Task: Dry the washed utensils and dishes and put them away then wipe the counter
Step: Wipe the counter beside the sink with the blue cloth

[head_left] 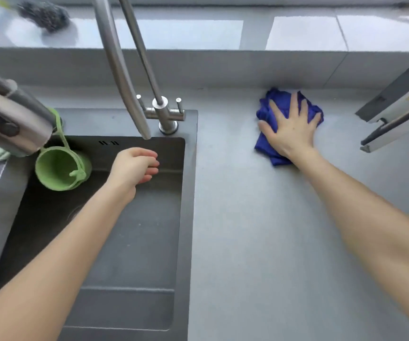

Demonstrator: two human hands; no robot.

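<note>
Faucet (122,70) overhangs sink (188,193); green cup (59,168) hangs inside.

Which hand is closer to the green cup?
Left. The left hand hangs over the sink beside the green cup; the right hand presses the blue cloth, farther away.

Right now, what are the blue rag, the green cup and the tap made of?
The rag looks like soft cloth: it bunches into folds under the right hand. The cup looks like matte, rubbery plastic, maybe silicone: it hangs by a thin curving strap. The tap looks like brushed metal: grey with a dull shine.
</note>
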